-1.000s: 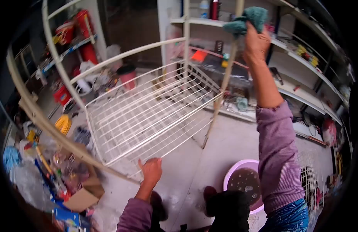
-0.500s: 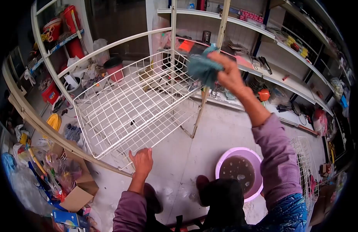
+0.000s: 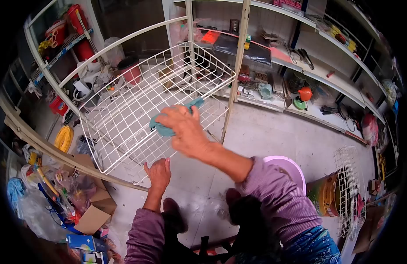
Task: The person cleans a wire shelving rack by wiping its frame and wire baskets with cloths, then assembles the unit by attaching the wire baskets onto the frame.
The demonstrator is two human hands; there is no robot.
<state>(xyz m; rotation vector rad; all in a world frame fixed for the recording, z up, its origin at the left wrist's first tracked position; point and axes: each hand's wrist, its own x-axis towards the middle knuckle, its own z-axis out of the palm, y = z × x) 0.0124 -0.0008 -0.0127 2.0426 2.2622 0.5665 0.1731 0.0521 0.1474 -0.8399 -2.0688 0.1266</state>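
Observation:
A crumpled teal cloth (image 3: 161, 128) is bunched under my right hand (image 3: 184, 130), whose fingers press it onto the front rim of the upper white wire basket (image 3: 137, 99). The basket sits in a pale metal frame (image 3: 240, 57). Below it hangs a second wire basket (image 3: 214, 115), partly hidden by the upper one and my right hand. My left hand (image 3: 158, 174) is at the front edge of that lower basket, fingers curled over the wire and thumb pointing up.
A pink basin (image 3: 295, 169) stands right, partly behind my sleeve, near a colourful bucket (image 3: 323, 196) and a loose wire rack (image 3: 350, 193). Shelves (image 3: 322, 75) with tools line the back right. An open cardboard box (image 3: 95, 215) and plastic bags (image 3: 38, 215) lie left.
My right hand has brought the cloth down and left from beside the frame post to the upper basket's front rim. My left hand stays at the lower basket's edge.

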